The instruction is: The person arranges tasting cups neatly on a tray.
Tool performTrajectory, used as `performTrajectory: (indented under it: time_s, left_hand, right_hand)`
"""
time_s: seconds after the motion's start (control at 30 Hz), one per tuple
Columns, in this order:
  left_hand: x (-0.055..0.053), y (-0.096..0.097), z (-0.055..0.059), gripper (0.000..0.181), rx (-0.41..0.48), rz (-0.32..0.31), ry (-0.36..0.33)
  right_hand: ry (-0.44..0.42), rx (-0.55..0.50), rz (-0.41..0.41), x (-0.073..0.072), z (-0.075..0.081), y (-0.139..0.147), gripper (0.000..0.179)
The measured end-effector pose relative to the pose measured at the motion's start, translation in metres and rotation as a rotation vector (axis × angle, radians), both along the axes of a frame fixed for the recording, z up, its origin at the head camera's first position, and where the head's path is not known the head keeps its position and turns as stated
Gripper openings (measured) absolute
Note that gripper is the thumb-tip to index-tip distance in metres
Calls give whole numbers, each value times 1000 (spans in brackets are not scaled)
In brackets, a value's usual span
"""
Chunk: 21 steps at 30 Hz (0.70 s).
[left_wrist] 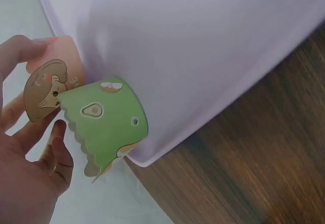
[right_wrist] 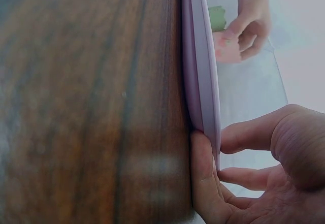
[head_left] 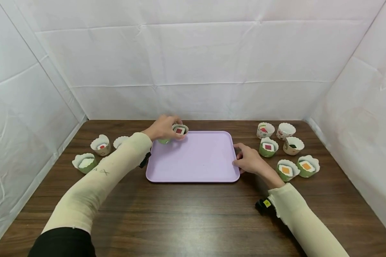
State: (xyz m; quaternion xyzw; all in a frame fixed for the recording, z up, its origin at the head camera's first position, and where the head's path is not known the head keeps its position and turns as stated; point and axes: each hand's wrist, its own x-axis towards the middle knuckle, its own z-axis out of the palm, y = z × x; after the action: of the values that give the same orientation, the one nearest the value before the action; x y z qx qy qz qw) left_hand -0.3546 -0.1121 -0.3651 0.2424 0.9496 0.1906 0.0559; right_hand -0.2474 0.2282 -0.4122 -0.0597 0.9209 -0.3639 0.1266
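Note:
My left hand [head_left: 165, 127] grips a pink paper baking cup [left_wrist: 56, 74] with a cartoon character on its side, at the back left corner of the lilac tray [head_left: 193, 157]. Inside that cup shows a white piece with a dark red square [head_left: 179, 131]. Right beside it, on the tray's corner, stands a green baking cup [left_wrist: 106, 122] with a scalloped rim; in the head view my left hand hides most of it. At the tray's right edge my right hand [head_left: 249, 159] pinches the rim, fingertips [right_wrist: 203, 153] pressed against it.
To the right stand several baking cups, among them a green cup [head_left: 267, 151] and a cup with an orange-marked piece [head_left: 286, 175]. More cups, one green [head_left: 85, 167], sit at the left, partly behind my left sleeve [head_left: 106, 178]. White sheeting [head_left: 196, 71] encloses the wooden table [head_left: 186, 217].

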Motion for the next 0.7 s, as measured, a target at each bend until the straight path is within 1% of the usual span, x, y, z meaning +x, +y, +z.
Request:
performTrajectory:
  time_s: [0.13, 0.27, 0.47, 0.7]
  left_hand:
    - [1, 1, -4, 55, -32, -6, -2]
    - [1, 2, -5, 55, -47, 3, -4]
    - [0, 1, -5, 60, -51, 18, -24]
    - [0, 1, -4, 66, -72, 5, -30]
  right_hand:
    - [0, -1, 2, 1, 0, -2, 69]
    - [3, 4, -6, 0, 0, -3, 69]
    - [6, 10, -3, 0, 1, -4, 69]
    - [3, 13, 2, 0, 1, -3, 69]
